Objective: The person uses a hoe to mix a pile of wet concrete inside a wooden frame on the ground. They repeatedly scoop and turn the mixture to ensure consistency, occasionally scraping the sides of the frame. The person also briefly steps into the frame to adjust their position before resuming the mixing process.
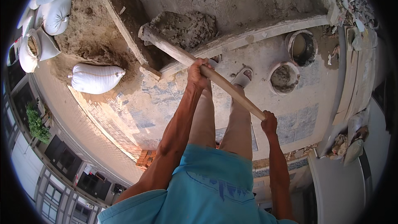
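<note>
My left hand (199,72) grips the middle of a long wooden tool handle (230,88). Farther back, my right hand (269,122) is closed around the handle's near end. The handle slants up to the left, and its thick far end lies beside a heap of wet mortar (189,28). It looks like a hoe, though its blade is hidden or cannot be made out. Wooden boards (248,39) frame the mixing trough (236,0) that holds the mortar.
Two buckets stand right of my feet: one holds mortar (284,78), the other murky liquid (301,48). A filled white sack (97,78) rests by a sand pile (90,21) at left, with more sacks (57,15) behind. Rubble (353,1) lies top right. Orange bricks (145,158) are stacked behind me.
</note>
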`<state>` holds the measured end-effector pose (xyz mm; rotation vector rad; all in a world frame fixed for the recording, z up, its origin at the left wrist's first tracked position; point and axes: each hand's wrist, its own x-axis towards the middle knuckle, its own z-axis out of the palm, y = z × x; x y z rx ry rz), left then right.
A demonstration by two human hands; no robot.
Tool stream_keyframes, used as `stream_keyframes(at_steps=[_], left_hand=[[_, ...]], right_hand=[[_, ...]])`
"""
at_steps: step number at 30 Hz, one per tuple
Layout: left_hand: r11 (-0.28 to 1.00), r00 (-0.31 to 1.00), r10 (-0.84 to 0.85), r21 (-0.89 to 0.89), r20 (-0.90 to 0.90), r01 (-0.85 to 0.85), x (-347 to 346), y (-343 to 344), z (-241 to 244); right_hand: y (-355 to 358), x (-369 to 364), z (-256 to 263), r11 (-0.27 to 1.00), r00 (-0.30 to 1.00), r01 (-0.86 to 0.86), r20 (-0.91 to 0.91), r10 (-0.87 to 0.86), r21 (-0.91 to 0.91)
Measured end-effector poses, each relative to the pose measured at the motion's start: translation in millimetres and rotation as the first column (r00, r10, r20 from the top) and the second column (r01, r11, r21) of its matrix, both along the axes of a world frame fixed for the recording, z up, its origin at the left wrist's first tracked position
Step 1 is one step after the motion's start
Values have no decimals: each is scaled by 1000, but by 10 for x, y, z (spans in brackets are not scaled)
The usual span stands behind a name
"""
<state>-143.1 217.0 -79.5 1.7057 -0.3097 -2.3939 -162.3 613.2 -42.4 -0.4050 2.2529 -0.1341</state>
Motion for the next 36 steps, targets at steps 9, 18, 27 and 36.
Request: stream_keyframes(at_steps=[9, 18, 27, 36], left_hand=[[995, 998, -27, -99, -61, 21, -391, -1115, -120], [972, 986, -150, -170, 71, 160, -859, -1024, -440], [797, 769, -601, 92, 215, 597, -913, -771, -594], [801, 789, -597, 165, 146, 575, -547, -685, -284]], right_hand=[[-1137, -256, 336, 980, 985, 100, 153, -74, -171], [-2291, -431, 354, 939, 907, 279, 377, -189, -202], [-2664, -38, 945, 560, 287, 827, 815, -503, 55], [-2705, 167, 1513, 649, 448, 760, 737, -506, -16]])
